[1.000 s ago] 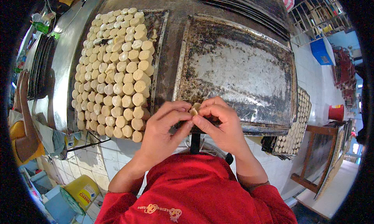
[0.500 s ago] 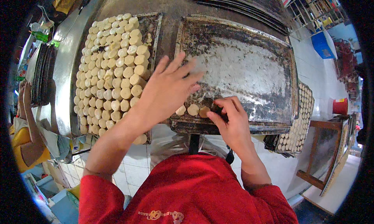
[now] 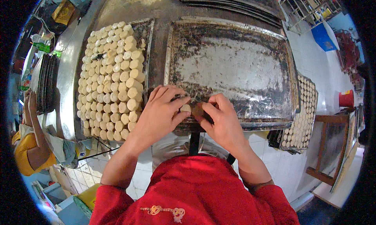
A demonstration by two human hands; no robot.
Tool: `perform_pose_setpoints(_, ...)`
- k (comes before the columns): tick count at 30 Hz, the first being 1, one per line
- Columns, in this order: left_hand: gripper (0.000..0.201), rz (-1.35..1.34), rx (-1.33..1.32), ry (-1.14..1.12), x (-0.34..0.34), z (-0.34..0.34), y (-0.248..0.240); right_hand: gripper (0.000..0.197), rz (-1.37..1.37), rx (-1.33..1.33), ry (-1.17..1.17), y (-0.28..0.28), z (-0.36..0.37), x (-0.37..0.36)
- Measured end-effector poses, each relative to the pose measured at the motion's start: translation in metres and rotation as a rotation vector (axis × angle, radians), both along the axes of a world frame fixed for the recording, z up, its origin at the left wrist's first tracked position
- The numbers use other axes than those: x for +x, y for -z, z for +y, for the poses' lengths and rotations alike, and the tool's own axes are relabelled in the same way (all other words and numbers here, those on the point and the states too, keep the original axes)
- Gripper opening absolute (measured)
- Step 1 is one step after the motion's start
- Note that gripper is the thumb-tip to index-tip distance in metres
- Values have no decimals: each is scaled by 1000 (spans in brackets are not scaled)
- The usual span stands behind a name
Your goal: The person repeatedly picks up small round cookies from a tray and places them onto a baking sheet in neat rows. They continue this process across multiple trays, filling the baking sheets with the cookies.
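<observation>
My left hand (image 3: 159, 112) is at the near left corner of a worn dark baking tray (image 3: 235, 64). Its thumb and fingers close round a pale round dough piece (image 3: 186, 108). Close beside it, the curled fingers of my right hand (image 3: 223, 117) pinch another dough piece (image 3: 198, 110), which looks brown in the shadow. Part of each piece is hidden by fingers. To the left, many similar pale dough pieces (image 3: 111, 80) stand in tight rows on a second dark tray (image 3: 149, 41).
Dark trays (image 3: 235, 7) are stacked at the far side. Beyond the right edge, lower down, sits a tray of round dough pieces (image 3: 300, 119). At far left a person in yellow (image 3: 34, 152) stands by upright dark trays (image 3: 47, 82). A red bucket (image 3: 346, 98) is at right.
My left hand has come down from above the tray, its spread fingers closing on a dough piece. My right hand has shifted slightly left, and the view has turned a little.
</observation>
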State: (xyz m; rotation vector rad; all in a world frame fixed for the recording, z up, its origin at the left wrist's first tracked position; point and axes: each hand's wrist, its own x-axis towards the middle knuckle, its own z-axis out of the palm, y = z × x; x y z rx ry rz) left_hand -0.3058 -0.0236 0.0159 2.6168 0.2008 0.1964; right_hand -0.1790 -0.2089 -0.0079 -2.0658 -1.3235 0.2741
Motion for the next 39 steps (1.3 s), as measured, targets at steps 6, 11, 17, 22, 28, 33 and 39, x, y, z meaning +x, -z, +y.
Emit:
perform_pose_setpoints(6,32,-68,-53,-37,-15,-4,18,36,-20,32,18,-1,0,-4)
perform_pose_setpoints(11,40,-66,-111,-41,-20,1,8,41,10,-2,13,-6,2,-2)
perform_pose_setpoints(17,39,-73,179,-236,-11,60,-13,42,175,-35,41,-20,-4,3)
perform_pose_setpoints(22,45,156,827,-345,31,141,-2,33,118,70,45,-20,-3,0)
perform_pose_setpoints(28,34,255,694,-278,41,134,6,26,105,177,172,-24,-14,0)
perform_pose_setpoints(33,28,-165,233,-334,28,121,-14,23,97,219,202,-23,-22,6)
perform_pose_setpoints(39,32,-129,-915,-357,1,19,-28,21,310,291,144,-26,-15,2)
